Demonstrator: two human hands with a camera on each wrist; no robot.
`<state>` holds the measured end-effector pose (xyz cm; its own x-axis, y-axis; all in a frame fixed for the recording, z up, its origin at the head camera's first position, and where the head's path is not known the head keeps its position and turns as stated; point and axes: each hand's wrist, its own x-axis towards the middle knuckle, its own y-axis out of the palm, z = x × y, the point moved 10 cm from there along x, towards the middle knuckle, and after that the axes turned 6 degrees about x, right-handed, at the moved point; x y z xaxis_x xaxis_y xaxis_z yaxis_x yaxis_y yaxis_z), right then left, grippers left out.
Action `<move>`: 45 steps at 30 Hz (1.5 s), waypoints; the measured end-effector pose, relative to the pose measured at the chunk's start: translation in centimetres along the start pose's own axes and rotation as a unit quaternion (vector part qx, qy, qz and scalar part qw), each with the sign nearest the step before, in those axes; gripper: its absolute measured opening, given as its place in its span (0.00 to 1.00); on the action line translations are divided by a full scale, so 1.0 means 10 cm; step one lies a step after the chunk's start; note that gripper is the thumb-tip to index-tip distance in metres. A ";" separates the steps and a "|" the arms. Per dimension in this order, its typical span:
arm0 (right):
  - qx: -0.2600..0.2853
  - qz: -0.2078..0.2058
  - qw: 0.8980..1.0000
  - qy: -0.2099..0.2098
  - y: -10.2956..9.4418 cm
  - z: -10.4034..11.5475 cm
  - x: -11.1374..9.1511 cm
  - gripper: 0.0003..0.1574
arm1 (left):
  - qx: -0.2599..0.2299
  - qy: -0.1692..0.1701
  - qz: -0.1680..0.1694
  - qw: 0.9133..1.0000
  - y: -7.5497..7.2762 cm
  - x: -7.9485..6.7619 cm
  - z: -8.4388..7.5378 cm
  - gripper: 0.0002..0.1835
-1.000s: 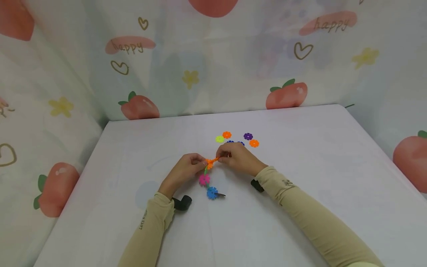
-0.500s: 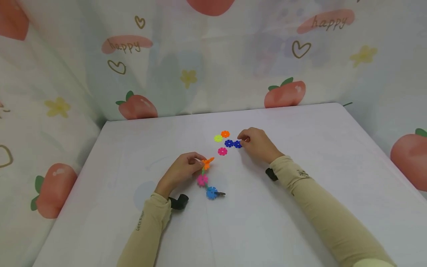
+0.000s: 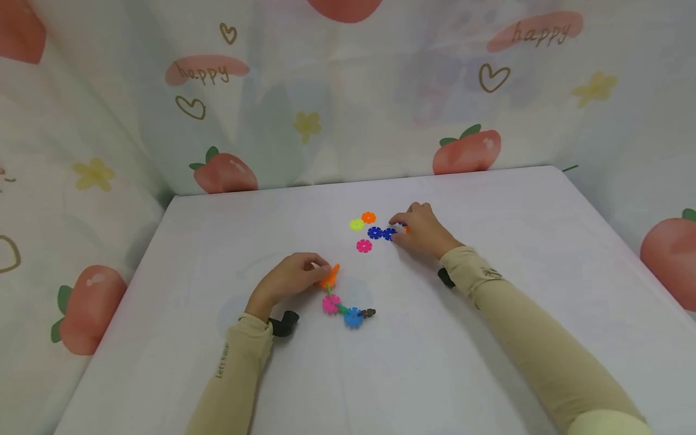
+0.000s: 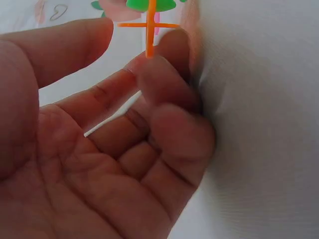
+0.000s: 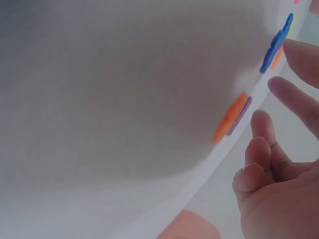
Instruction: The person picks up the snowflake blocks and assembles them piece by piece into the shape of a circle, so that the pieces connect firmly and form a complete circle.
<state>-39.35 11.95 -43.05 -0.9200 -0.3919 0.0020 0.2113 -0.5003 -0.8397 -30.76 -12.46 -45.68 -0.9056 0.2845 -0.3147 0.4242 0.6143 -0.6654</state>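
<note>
My left hand (image 3: pixel 290 278) pinches an orange notched disc (image 3: pixel 328 279) at the end of a chain of interlocking flower-shaped discs. Green, pink (image 3: pixel 331 304), light blue (image 3: pixel 353 318) and dark brown (image 3: pixel 368 313) discs follow along it. In the left wrist view, crossed orange discs (image 4: pixel 150 35) sit between thumb and fingertips, with a green disc beyond. My right hand (image 3: pixel 424 232) hovers with thumb and forefinger apart at a dark blue disc (image 3: pixel 389 234); whether it touches is unclear. In the right wrist view, an orange disc (image 5: pixel 230 118) and a purple disc (image 5: pixel 240 117) lie near those fingers.
Loose on the white table (image 3: pixel 462 362) lie another dark blue disc (image 3: pixel 375 232), a pink disc (image 3: pixel 364 246), a yellow disc (image 3: pixel 356 225) and an orange disc (image 3: pixel 368 217). A patterned curtain (image 3: pixel 359 103) hangs behind and at both sides.
The right hand has left the chain's orange end and moved back and right to the loose discs. The left hand has shifted slightly toward me with the chain, still holding it.
</note>
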 end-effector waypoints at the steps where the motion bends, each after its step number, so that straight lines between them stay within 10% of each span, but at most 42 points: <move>1: -0.009 0.003 1.000 0.001 0.02 0.00 0.01 0.20 | 0.006 0.003 -0.003 1.000 0.00 0.01 -0.02 0.15; 6: -0.019 0.011 1.000 0.008 0.07 0.07 0.03 0.16 | 0.008 0.029 -0.038 0.999 -0.01 0.03 -0.14 0.11; 14: 0.122 0.013 0.992 0.033 0.11 0.16 0.01 0.08 | 0.014 0.029 -0.062 0.998 0.04 0.06 -0.20 0.07; 26: 0.342 0.047 0.936 0.073 0.41 0.40 -0.11 0.07 | 0.069 0.004 -0.088 0.994 0.06 0.02 -0.31 0.05; 45: 0.397 0.048 0.915 0.051 0.54 0.60 -0.20 0.07 | 0.046 0.127 -0.135 0.982 0.02 -0.02 -0.53 0.02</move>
<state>-34.43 5.39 -44.28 -0.9024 -0.4091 -0.1356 0.4282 -0.8866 -0.1747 -30.48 -8.53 -42.16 -0.9519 0.3016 0.0536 0.1557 0.6269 -0.7634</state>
